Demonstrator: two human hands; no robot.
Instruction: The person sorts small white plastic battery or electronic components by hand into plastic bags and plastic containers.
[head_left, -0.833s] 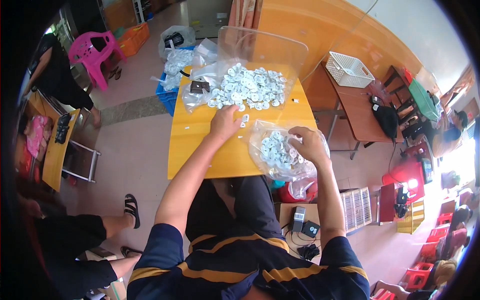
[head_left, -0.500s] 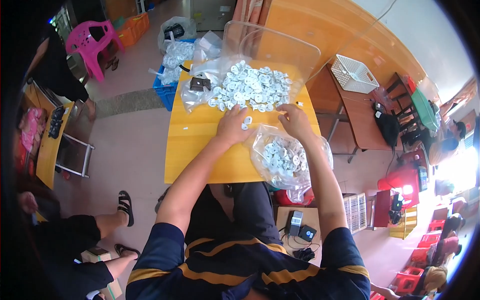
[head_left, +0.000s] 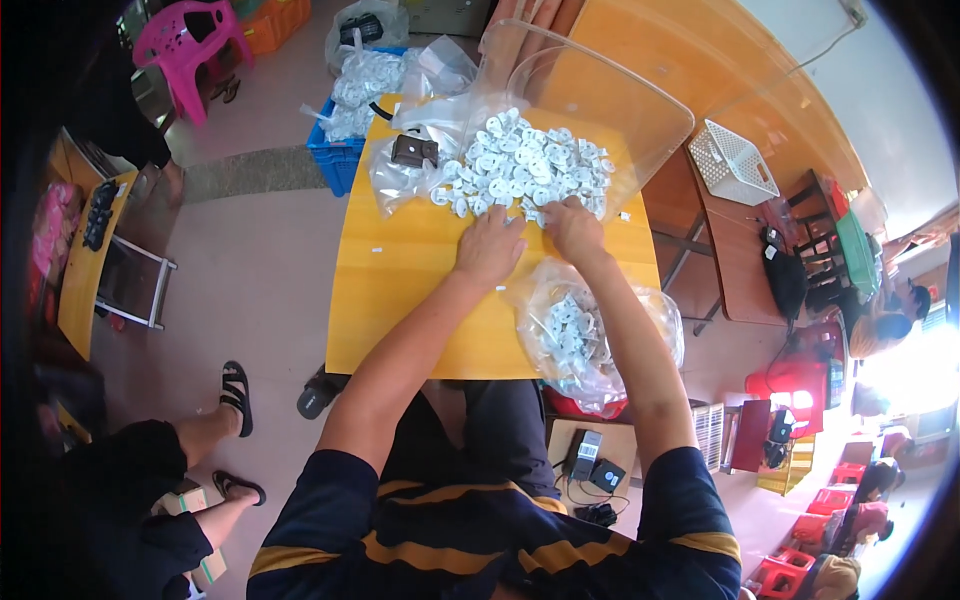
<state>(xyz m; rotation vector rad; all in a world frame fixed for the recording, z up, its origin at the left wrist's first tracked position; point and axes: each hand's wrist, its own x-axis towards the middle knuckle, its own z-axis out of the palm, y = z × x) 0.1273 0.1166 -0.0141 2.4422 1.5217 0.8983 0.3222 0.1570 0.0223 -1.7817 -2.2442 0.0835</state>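
A heap of small round white plastic parts covers the far side of the yellow table. At the heap's near edge my left hand has its fingers bent together, with a bit of a white part showing at the tips. Close to its right, my right hand pinches at a white part on the same edge. Both sets of fingertips are partly hidden among the parts. Below my right forearm lies an open clear plastic bag holding more white parts.
A clear plastic panel stands behind the heap. On the table's left side are a dark brown box-like object and crumpled clear bags. A blue crate stands past the far left corner. Another person's sandalled foot is at left.
My two hands have come closer together at the heap's near edge. The two loose white parts beside my left hand no longer lie there. The whole view has shifted slightly.
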